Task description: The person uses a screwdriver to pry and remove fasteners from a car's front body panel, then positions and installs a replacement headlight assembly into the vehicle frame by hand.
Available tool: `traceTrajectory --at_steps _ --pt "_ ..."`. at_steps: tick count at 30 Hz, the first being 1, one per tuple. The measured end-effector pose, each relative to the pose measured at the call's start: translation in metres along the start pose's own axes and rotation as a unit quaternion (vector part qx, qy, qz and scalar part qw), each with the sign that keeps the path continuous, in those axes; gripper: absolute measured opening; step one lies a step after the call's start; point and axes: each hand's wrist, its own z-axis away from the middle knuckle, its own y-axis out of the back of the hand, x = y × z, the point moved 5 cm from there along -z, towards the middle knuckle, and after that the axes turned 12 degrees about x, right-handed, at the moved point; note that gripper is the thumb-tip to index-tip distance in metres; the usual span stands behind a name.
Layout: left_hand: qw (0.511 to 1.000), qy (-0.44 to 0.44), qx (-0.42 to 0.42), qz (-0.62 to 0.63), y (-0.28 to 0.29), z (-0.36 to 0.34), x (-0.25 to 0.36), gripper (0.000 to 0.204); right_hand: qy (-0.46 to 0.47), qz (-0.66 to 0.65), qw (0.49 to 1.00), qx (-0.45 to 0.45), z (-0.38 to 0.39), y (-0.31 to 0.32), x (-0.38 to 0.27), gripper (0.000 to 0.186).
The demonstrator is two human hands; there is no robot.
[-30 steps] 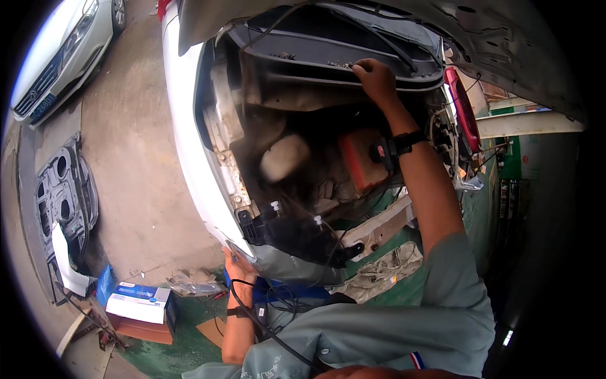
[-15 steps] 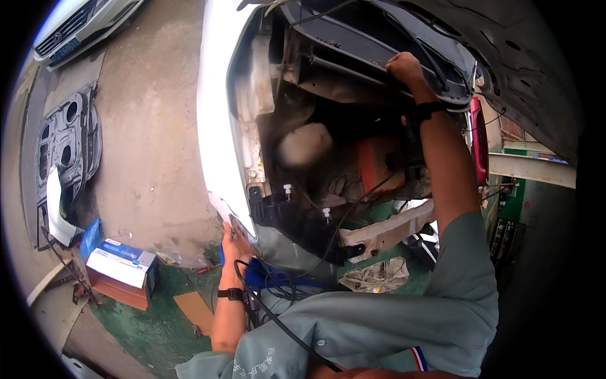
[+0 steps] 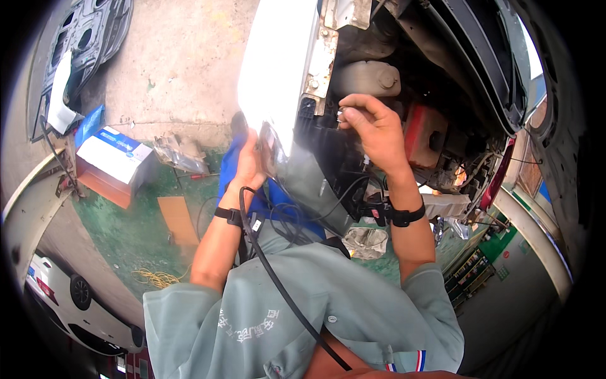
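Floor point(image 3: 126, 246) painted green near the person, bare grey beyond. On it, a white car point(image 3: 278, 69), engine bay exposed; a second white car point(image 3: 113, 319) at lower left. Stripped door shell point(image 3: 91, 31) at upper left. Headlight unit point(image 3: 308, 180) at the near front corner of the first car, grey clear-faced side toward the person, black housing behind. Carton point(image 3: 115, 153), blue and white, flap open, on the floor to the left. In the bay, a red-striped boxy part point(image 3: 424, 136) and a pale reservoir point(image 3: 369, 79). Left hand point(image 3: 250, 163) set against the headlight's outer side; how far its fingers close cannot be told. Right hand point(image 3: 377, 131) above the housing, thumb and forefinger pinching a small white knob point(image 3: 341, 116). Similar white fitting point(image 3: 366, 162) just beside, untouched.
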Motion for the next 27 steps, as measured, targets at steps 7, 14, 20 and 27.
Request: traceTrajectory --at_steps 7,14,20,27 --pt "0.999 0.02 -0.022 0.038 -0.004 0.002 0.0 0.066 0.048 0.174 0.983 0.031 -0.006 -0.041 0.014 0.016" --pt "0.997 0.018 -0.069 0.02 0.002 -0.011 -0.006 0.08 0.026 0.194 0.98 0.038 -0.013 -0.049 0.006 0.018" --pt "0.998 0.03 -0.03 0.051 -0.001 -0.007 -0.003 0.057 0.095 0.275 0.953 0.084 -0.009 -0.054 0.001 0.017" --pt "0.999 0.037 -0.001 -0.002 0.004 -0.004 -0.002 0.064 0.27 0.376 0.884 0.063 0.001 -0.062 -0.005 0.016"
